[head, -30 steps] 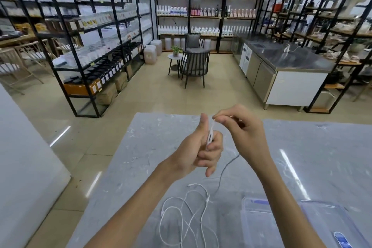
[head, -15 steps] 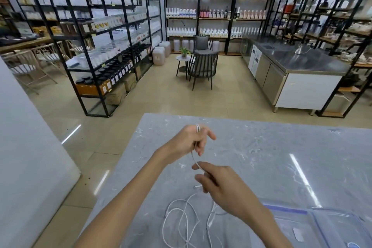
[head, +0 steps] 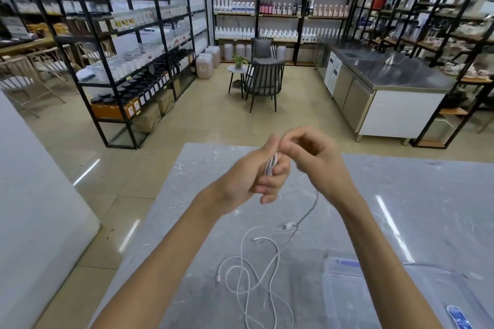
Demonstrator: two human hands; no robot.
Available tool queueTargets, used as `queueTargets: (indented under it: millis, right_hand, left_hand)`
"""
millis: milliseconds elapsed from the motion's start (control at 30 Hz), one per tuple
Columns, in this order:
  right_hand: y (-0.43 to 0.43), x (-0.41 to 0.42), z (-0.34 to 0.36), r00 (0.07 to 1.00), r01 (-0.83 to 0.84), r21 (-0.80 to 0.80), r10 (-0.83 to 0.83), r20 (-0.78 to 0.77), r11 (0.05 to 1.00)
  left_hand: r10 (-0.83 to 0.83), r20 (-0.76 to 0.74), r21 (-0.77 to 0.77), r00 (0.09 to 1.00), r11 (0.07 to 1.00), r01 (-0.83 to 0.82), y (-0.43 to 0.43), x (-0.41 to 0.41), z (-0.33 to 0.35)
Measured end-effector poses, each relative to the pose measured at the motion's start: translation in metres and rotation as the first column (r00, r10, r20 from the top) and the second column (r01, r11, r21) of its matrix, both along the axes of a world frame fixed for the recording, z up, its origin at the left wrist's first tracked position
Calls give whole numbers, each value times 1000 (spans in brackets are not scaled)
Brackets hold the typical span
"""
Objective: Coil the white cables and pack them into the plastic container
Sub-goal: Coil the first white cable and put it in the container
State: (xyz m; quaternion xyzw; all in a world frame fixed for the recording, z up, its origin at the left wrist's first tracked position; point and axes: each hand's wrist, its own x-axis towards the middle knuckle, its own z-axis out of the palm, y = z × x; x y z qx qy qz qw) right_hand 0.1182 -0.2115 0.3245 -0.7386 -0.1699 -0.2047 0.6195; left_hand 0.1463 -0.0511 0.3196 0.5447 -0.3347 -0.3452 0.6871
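my right hand [head: 318, 160] has swung back up from below to meet my left hand [head: 251, 179], laying another loop on the white cable [head: 271, 165] bundle my left fingers clamp. loose tail hangs beneath; plastic container [head: 347, 275] waits below-right, empty.

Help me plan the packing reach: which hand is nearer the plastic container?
Right. The right hand is raised beyond the plastic container, more nearly above its far edge; the left hand, holding the coil, sits farther left.
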Motion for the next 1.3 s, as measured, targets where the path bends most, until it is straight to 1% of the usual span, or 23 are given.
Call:
queueTargets:
  millis: [67, 100, 133, 200, 267, 300, 333, 400, 467, 533, 633, 667, 700, 733, 767, 800, 867, 933, 967, 1067, 1133, 1200, 1300]
  right_hand:
    - [3, 7, -17, 982, -116, 154, 137, -127, 981]
    - [4, 8, -27, 973, -121, 199, 156, -168, 972]
    - [5, 9, -34, 969, -100, 220, 145, -200, 970]
    - [4, 10, -41, 975, -3, 228, 54, -218, 974]
    - [-1, 12, -38, 985, 84, 223, -47, -169, 971]
    - [-3, 13, -35, 987, 98, 209, -68, -147, 973]
    - [-3, 13, -34, 987, 90, 185, -63, -150, 979]
    - [5, 12, -42, 967, 56, 140, -19, -253, 989]
    - [20, 5, -61, 930, 6, 117, 37, -365, 993]
    - [34, -9, -86, 917, -29, 78, 57, -396, 997]
    - [42, -37, -107, 896, -54, 59, 75, -437, 997]
    - [41, -47, -108, 901, -99, -19, 81, -427, 995]
    - [38, -55, -107, 915, -142, -178, 61, -399, 974]
    - [34, -61, -101, 935, -165, -351, 33, -352, 922]
    - [29, -64, -92, 965, -135, -499, 0, -262, 856]
    - [23, -64, -80, 986, -64, -587, -41, -164, 807]
    - [11, -61, -52, 984, 174, -640, -164, 75, 749]
    - [0, -52, -30, 928, 371, -586, -264, 264, 720]
    - [-4, -47, -24, 908, 414, -530, -293, 300, 740]
    - [-8, -31, -14, 902, 417, -349, -336, 272, 839]
    - [-11, -17, -10, 944, 325, -151, -309, 120, 934]
    - [-12, -3, -13, 976, 200, -10, -200, -89, 980]
    - [3, 5, -46, 936, 103, 63, -75, -343, 993]
  left_hand:
    - [-38, -118, -55, 992, 998, 32, 2, 7, 0]
    - [-79, -190, -82, 979, 995, 64, 3, 8, -1]
    - [-125, -258, -92, 958, 990, 105, 4, 7, -3]
    - [-191, -333, -33, 923, 981, 191, 2, 3, -8]
    - [-212, -342, 39, 916, 970, 239, -3, -3, -13]
    - [-215, -340, 34, 916, 970, 240, -5, -5, -15]
    - [-217, -339, -1, 916, 973, 230, -7, -5, -15]
    - [-203, -361, -103, 910, 979, 178, -10, 0, -14]
    - [-139, -409, -171, 902, 982, 74, -10, 10, -13]
    - [-63, -429, -197, 901, 980, -25, -10, 23, -15]
    - [163, -286, -121, 944, 971, -204, -7, 40, -26]
    - [229, -231, -86, 946, 963, -255, -5, 45, -30]
    - [278, -171, -46, 945, 956, -289, -3, 48, -34]
    - [310, -87, 9, 947, 951, -310, -1, 48, -37]
    - [321, 24, 83, 947, 943, -321, 0, 47, -41]
    - [302, 138, 161, 943, 933, -322, 1, 43, -45]
    - [211, 272, 258, 939, 924, -283, 0, 29, -51]
    - [135, 280, 262, 951, 942, -211, -6, 12, -51]
    - [112, 232, 241, 966, 956, -169, -10, 4, -47]
    - [1, 7, 194, 1000, 981, -2, -17, -9, -34]
    - [-97, -102, 120, 990, 987, 109, -19, -12, -27]
    - [-145, -166, 13, 975, 989, 149, -20, -12, -22]
    - [-30, -274, -75, 961, 997, 10, -21, -5, -15]
